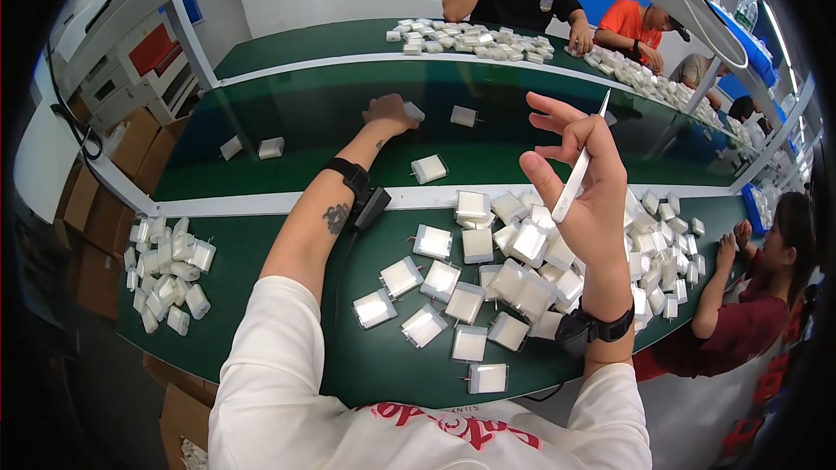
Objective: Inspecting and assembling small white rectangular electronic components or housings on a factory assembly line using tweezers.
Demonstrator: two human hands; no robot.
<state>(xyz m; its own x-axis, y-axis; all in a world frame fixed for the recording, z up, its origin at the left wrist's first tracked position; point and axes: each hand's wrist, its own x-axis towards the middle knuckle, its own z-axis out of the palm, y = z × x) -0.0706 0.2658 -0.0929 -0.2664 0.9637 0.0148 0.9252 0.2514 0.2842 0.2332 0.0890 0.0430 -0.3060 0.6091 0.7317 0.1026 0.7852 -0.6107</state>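
green workbench (pixel 287 248), glossy conveyor belt (pixel 340 135), workshop

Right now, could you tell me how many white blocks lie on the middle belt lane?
5: two blocks far left, one at the left hand, one right of it, one nearer. The right hand may hide others.

Left arm: stretched forward, wristband on, tattoo on the forearm.
Left hand (pixel 389 111): palm down, fingers curled.
Right arm: bent upward, dark wristband.
Right hand (pixel 582 187): raised, palm facing left, fingers loosely spread, pinching a thin stick.
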